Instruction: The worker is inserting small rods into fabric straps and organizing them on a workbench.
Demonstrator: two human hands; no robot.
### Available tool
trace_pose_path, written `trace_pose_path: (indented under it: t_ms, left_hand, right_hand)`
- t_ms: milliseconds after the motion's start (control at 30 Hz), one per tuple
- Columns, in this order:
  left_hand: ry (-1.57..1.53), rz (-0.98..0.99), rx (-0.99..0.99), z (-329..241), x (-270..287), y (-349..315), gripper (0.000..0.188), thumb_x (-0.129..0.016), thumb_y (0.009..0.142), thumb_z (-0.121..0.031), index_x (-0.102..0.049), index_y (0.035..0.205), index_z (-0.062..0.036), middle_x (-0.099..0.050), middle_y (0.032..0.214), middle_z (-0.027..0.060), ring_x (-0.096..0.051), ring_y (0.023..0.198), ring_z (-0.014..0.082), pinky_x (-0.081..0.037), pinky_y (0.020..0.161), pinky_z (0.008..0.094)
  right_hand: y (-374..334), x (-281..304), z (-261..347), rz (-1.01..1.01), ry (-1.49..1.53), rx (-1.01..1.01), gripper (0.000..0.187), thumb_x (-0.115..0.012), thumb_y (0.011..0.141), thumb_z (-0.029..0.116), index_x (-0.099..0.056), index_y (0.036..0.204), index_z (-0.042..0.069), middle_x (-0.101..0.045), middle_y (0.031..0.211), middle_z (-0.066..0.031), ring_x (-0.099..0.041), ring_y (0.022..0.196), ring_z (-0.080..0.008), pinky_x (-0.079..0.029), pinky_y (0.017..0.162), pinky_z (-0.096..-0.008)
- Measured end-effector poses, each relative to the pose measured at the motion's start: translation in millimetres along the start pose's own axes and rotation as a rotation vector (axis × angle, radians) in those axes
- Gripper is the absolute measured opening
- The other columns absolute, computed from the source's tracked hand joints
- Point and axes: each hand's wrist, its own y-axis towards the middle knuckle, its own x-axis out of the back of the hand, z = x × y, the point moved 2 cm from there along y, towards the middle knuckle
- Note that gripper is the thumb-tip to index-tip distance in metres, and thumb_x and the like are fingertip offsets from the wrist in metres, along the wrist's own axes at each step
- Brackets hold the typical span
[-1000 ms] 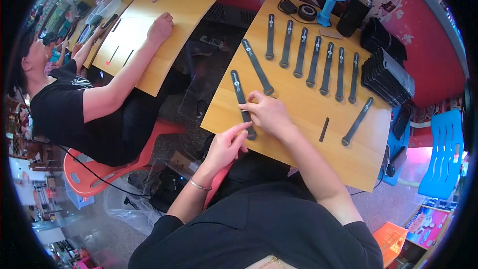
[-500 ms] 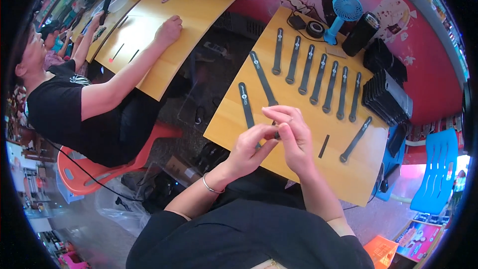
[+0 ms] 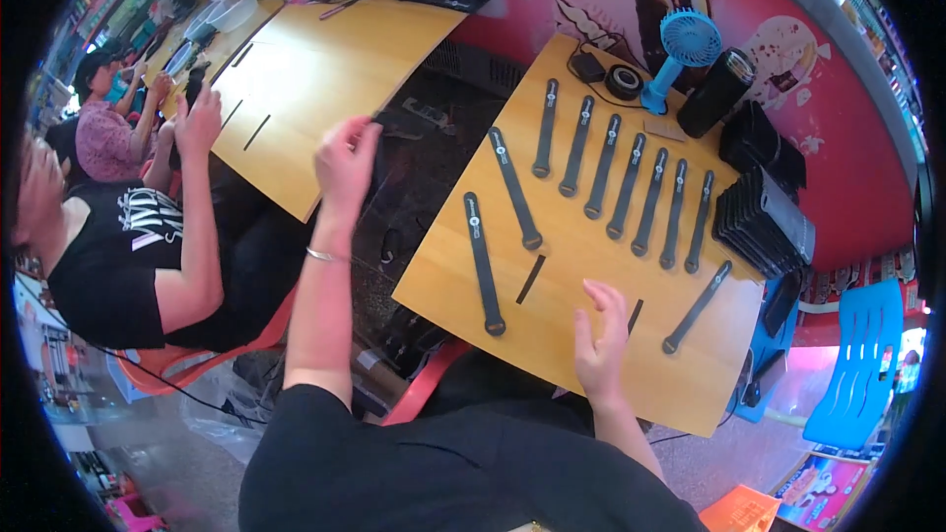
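Observation:
My left hand [image 3: 345, 172] is raised beyond the table's left edge, over the gap between the two tables. Its fingers are pinched together; whatever they hold is lost against the dark floor. My right hand [image 3: 603, 345] hovers over the near part of the wooden table [image 3: 572, 355], fingers apart and holding nothing. Between my hands lie a dark grey strap [image 3: 483, 266] with a ringed end and a second strap [image 3: 514, 187] beyond it. A thin black strip [image 3: 530, 279] shows left of my right hand, another strip [image 3: 636, 315] just right of it.
Several matching straps [image 3: 621, 187] lie in a row farther back, and one strap [image 3: 698, 307] lies apart at right. A blue fan [image 3: 688, 39], black cylinder [image 3: 717, 94] and stacked black pouches [image 3: 764, 222] line the far right. A co-worker [image 3: 128, 256] sits left at another table [image 3: 325, 49].
My hands have parted: the left swung up and left off the table, the right lowered and opened. The co-worker's arm has drawn back from their table.

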Motion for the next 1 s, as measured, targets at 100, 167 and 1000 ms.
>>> trace_pose_path:
  t_ms: [100, 167, 1000]
  left_hand:
    - [0.178, 0.005, 0.129, 61, -4, 36, 0.021, -0.063, 0.084, -0.027, -0.067, 0.091, -0.0072, -0.067, 0.077, 0.0112, -0.065, 0.073, 0.0271, -0.050, 0.065, 0.0373]
    - [0.448, 0.021, 0.166, 102, -4, 50, 0.024, -0.061, 0.084, -0.030, -0.066, 0.092, -0.0085, -0.067, 0.079, 0.0121, -0.065, 0.075, 0.0287, -0.051, 0.067, 0.0403]
    - [-0.164, 0.224, -0.092, -19, -18, -43, 0.025, -0.042, 0.098, -0.015, -0.055, 0.083, -0.0002, -0.059, 0.074, 0.0073, -0.054, 0.063, 0.0142, -0.044, 0.059, 0.0277]
  right_hand:
    - [-13, 5, -13, -0.044, -0.032, -0.028, 0.032, -0.060, 0.080, 0.000, -0.057, 0.111, 0.004, -0.056, 0.112, -0.0145, -0.052, 0.106, -0.0302, -0.039, 0.094, -0.0373]
    - [-15, 5, -17, -0.054, -0.040, -0.022, 0.031, -0.060, 0.079, 0.000, -0.058, 0.109, 0.005, -0.057, 0.110, -0.0143, -0.053, 0.105, -0.0304, -0.040, 0.093, -0.0378]
    - [-64, 51, -44, 0.070, 0.016, -0.050, 0.013, -0.055, 0.086, 0.000, -0.062, 0.096, 0.004, -0.061, 0.085, -0.0106, -0.060, 0.078, -0.0247, -0.047, 0.067, -0.0320]
